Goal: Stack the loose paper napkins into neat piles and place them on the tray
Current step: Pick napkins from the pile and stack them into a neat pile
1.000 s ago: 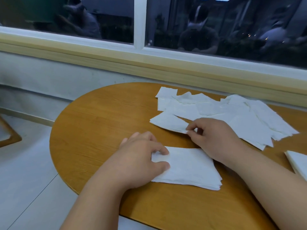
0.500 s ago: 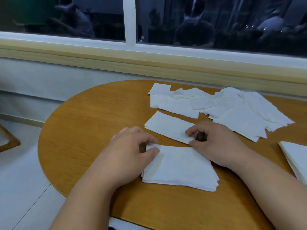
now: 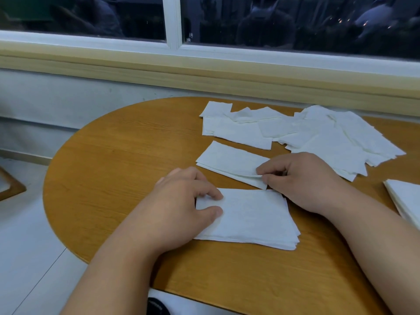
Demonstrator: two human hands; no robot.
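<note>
A neat pile of white napkins (image 3: 254, 221) lies on the round wooden table (image 3: 118, 160) in front of me. My left hand (image 3: 181, 203) rests on the pile's left edge, thumb and forefinger pressing on the top sheet. My right hand (image 3: 300, 180) pinches the near corner of a single loose napkin (image 3: 229, 161) that lies flat just behind the pile. Several loose napkins (image 3: 318, 135) are scattered farther back, toward the window. No tray is in view.
Another pile of napkins (image 3: 406, 201) sits at the table's right edge, cut off by the frame. A wall and window sill (image 3: 204, 73) run close behind the table. The floor (image 3: 25, 242) lies to the left, with a wooden object (image 3: 11, 187) at the far left.
My right hand has dragged the single napkin away from the scattered heap toward the pile. My left hand stays on the pile's left edge.
</note>
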